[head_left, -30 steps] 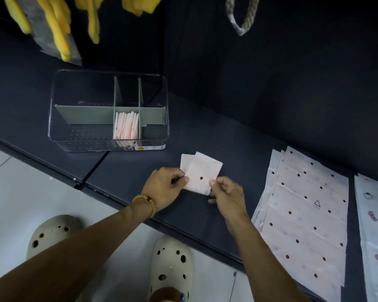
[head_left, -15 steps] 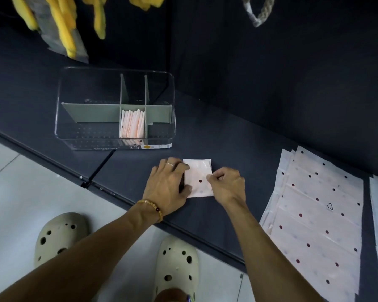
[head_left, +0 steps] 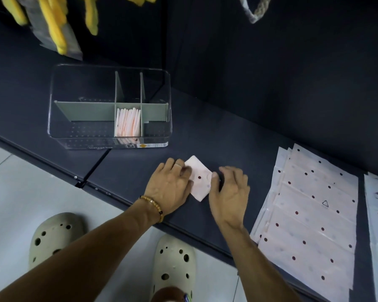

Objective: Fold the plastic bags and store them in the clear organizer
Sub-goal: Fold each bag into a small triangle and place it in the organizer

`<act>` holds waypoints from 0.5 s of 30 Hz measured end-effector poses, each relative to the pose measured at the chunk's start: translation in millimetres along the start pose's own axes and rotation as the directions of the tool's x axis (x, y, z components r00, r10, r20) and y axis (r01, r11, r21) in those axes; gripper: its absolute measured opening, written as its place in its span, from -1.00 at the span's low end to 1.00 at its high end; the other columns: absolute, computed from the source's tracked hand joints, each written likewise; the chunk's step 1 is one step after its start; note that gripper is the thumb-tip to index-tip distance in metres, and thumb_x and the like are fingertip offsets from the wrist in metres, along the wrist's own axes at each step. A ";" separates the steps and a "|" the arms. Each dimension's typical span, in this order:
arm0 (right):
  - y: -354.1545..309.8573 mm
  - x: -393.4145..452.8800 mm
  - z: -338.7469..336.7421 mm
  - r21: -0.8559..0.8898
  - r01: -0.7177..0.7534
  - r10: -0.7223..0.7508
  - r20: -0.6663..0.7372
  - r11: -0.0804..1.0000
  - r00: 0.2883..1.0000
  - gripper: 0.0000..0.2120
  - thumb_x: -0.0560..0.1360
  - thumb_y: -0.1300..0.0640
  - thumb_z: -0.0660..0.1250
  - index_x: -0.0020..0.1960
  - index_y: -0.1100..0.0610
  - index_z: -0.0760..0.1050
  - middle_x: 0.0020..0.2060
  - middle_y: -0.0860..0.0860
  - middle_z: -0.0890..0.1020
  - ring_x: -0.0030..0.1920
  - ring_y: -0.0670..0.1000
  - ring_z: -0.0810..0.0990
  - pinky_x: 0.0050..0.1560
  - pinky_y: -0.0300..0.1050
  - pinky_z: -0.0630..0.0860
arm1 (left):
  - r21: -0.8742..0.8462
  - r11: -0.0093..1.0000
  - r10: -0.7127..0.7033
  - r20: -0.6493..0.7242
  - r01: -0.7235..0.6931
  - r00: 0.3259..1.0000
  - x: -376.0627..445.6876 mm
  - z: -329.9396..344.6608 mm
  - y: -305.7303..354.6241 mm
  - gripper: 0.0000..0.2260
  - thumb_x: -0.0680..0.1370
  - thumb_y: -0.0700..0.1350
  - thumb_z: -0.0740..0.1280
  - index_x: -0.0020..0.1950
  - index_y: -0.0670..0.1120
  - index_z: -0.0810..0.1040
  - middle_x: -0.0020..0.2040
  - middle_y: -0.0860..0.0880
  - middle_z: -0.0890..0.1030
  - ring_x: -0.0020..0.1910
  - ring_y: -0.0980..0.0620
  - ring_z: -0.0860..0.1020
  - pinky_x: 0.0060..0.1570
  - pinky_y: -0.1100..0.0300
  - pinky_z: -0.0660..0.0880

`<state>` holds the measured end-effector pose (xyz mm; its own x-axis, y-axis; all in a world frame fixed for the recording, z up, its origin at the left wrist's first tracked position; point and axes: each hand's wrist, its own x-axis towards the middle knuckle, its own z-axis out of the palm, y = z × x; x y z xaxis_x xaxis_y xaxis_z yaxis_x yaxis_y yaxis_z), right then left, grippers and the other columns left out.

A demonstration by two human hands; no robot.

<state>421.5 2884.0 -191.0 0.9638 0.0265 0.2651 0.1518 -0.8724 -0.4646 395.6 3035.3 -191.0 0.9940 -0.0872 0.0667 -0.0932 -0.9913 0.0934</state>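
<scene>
Both hands flat, pressing from either side

The left hand (head_left: 170, 188) lies palm down with its fingers (head_left: 179, 168) spread and extended, fingertips resting on the left edge of the folded plastic bag (head_left: 200, 178); a ring sits on one finger and a beaded bracelet (head_left: 153, 207) circles the wrist. The right hand (head_left: 230, 197) is also palm down and open, fingers loosely splayed, its thumb (head_left: 213, 182) laid along the bag's right edge. Neither hand grips; both press with flat fingers. The bare forearms reach in from the lower frame, the left from the lower left, the right from below, angling toward each other.
</scene>
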 end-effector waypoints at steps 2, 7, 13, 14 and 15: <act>10.2 -20.3 1.2 -0.078 0.109 -0.101 0.099 0.991 0.990 -0.71 0.56 0.16 0.30 0.24 0.25 0.54 0.25 0.14 0.56 0.23 0.17 0.52 0.15 0.11 0.49 | 0.009 0.999 -0.047 -0.023 0.047 0.999 -9.0 1.4 6.4 -0.74 0.51 0.01 0.26 0.03 -0.14 0.59 -0.04 -0.12 0.56 -0.12 -0.13 0.49 -0.14 0.02 0.45; 24.0 -34.3 7.4 -0.164 0.211 -0.157 0.293 0.964 0.943 -0.57 0.64 0.08 0.15 0.45 0.23 0.32 0.48 0.11 0.29 0.50 0.07 0.21 0.49 0.03 0.08 | 0.048 0.994 -0.099 -0.041 0.101 0.994 -17.0 0.7 11.1 -0.76 0.48 0.03 0.27 -0.09 -0.12 0.59 -0.12 -0.12 0.56 -0.16 -0.12 0.46 -0.17 0.01 0.37; 27.4 -33.3 9.4 -0.208 0.247 -0.153 0.386 0.946 0.910 -0.52 0.66 0.03 0.00 0.55 0.15 0.11 0.55 0.06 0.11 0.55 -0.01 0.00 0.51 -0.04 -0.14 | -0.061 0.972 0.228 -0.012 -0.228 0.974 6.6 5.9 30.2 -0.62 0.51 -0.18 0.22 0.31 -0.24 0.49 0.30 -0.19 0.51 0.35 -0.16 0.42 0.36 -0.01 0.34; 28.8 -33.1 10.0 -0.216 0.258 -0.154 0.405 0.942 0.901 -0.50 0.66 0.03 -0.03 0.56 0.13 0.06 0.55 0.04 0.07 0.55 -0.02 -0.04 0.50 -0.06 -0.18 | -0.097 0.959 0.267 0.016 -0.264 0.964 10.8 9.0 34.9 -0.58 0.53 -0.22 0.16 0.39 -0.26 0.39 0.39 -0.21 0.41 0.42 -0.14 0.33 0.44 0.05 0.19; 30.1 -33.3 10.5 -0.221 0.263 -0.156 0.407 0.939 0.900 -0.50 0.65 0.04 -0.04 0.56 0.12 0.03 0.56 0.03 0.06 0.55 -0.03 -0.05 0.51 -0.06 -0.18 | -0.140 0.955 0.270 0.041 -0.262 0.962 14.1 12.0 36.9 -0.55 0.56 -0.24 0.12 0.45 -0.25 0.28 0.47 -0.20 0.29 0.48 -0.12 0.22 0.48 0.11 0.03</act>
<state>396.3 2862.0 -222.7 0.9329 0.3585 -0.0331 0.3473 -0.9203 -0.1803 406.8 2996.4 -198.5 0.9333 -0.3558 0.0491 -0.3578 -0.9097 0.2109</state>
